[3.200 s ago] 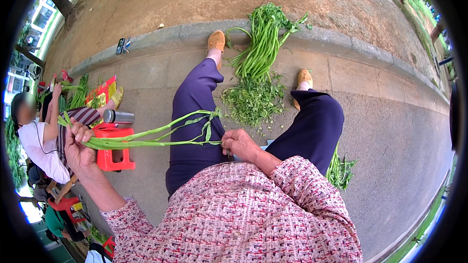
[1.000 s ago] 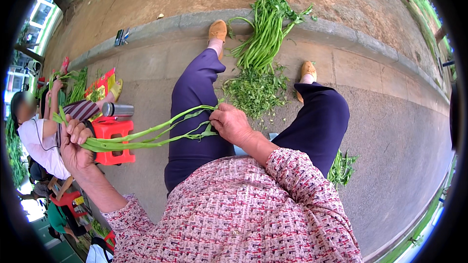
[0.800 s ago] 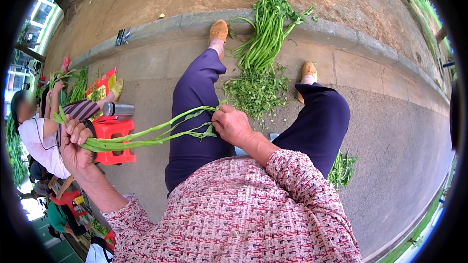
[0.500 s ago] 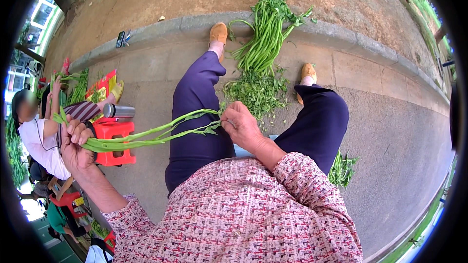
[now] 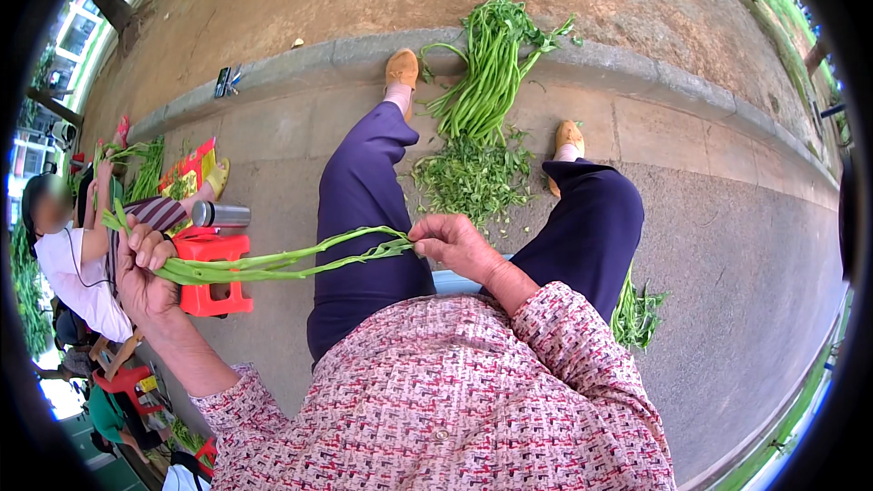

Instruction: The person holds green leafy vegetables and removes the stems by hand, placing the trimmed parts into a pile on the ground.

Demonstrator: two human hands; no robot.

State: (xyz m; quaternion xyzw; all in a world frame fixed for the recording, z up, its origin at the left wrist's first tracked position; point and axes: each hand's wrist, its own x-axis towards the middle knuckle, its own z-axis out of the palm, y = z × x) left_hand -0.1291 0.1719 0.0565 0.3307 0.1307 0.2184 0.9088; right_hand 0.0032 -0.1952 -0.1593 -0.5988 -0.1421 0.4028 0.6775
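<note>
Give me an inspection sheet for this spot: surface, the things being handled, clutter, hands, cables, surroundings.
Surface: grey pavement, with a kerb along its far side.
Things handled: a few green stems, stretched between both hands; a bundle of greens lies across the kerb, torn leaves below it.
Clutter: red stool and metal flask at left; more greens beside the right leg.
Hands: left hand grips the stems; right hand pinches their thin ends.
Cables: thin dark cord over a co-worker's white top.
Surroundings: brown soil beyond the kerb; tree trunk at upper left.
</note>
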